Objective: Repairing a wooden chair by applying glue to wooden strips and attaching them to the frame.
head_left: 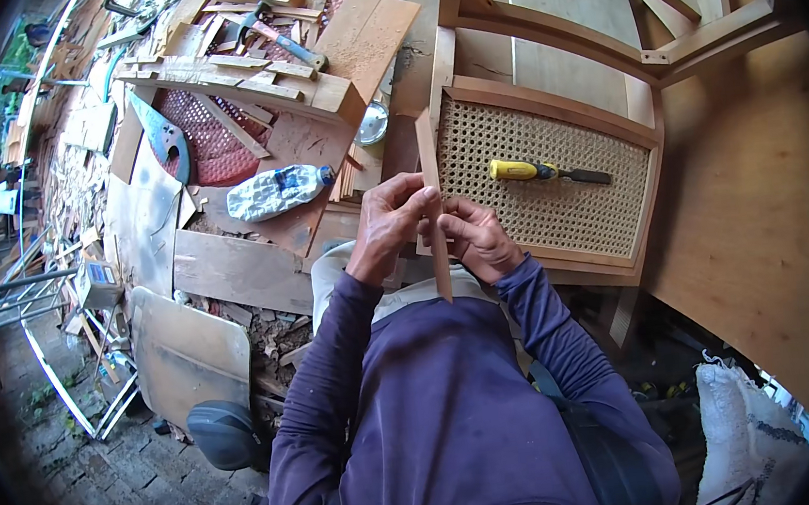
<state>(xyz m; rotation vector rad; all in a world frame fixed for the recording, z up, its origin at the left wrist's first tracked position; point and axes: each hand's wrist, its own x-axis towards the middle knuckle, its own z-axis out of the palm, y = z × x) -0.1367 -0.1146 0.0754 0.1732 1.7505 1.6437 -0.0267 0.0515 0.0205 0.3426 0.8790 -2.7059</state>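
Observation:
A thin wooden strip point(429, 153) stands lengthwise in front of my body, its far end reaching past my fingers. My left hand point(384, 225) is closed on it from the left, thumb and fingers pinching its middle. My right hand point(479, 236) is closed too, with its fingertips at the strip's right side just below. To the right, a woven cane panel point(470, 124) sits in a wooden frame point(546, 102). A chisel point(548, 171) with a yellow and black handle lies across the cane, its dark blade pointing right.
Beyond my left hand lie a crumpled plastic bottle point(274, 193), a handsaw point(163, 139) and a hammer point(282, 38) among wood offcuts. A round tin point(372, 122) stands near the strip. A plywood sheet point(748, 180) rises at right; a white sack point(743, 434) rests lower right.

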